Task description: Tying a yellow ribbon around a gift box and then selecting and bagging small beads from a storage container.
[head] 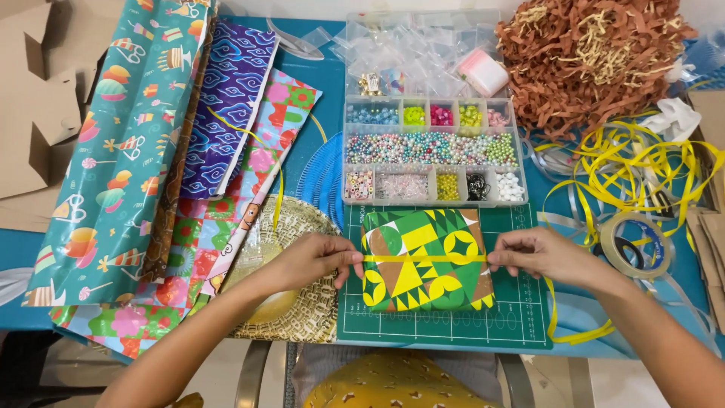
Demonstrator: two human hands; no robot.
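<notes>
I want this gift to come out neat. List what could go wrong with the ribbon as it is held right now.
1. The yellow ribbon is stretched across the wrapped box by the left hand and right hand; it may slide off-centre on the glossy paper.
2. Its loose tail hangs over the table edge and could snag.
3. The open bead organizer sits just behind; a jerk might knock it.

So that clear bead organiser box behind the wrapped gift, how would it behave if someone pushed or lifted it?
The bead organiser box looks like rigid plastic with a flat base, so it would probably slide on the blue tabletop rather than tip. Its lid seems open, so tilting would likely spill the loose round beads, which would roll. Well filled, it is probably fairly heavy.
</notes>
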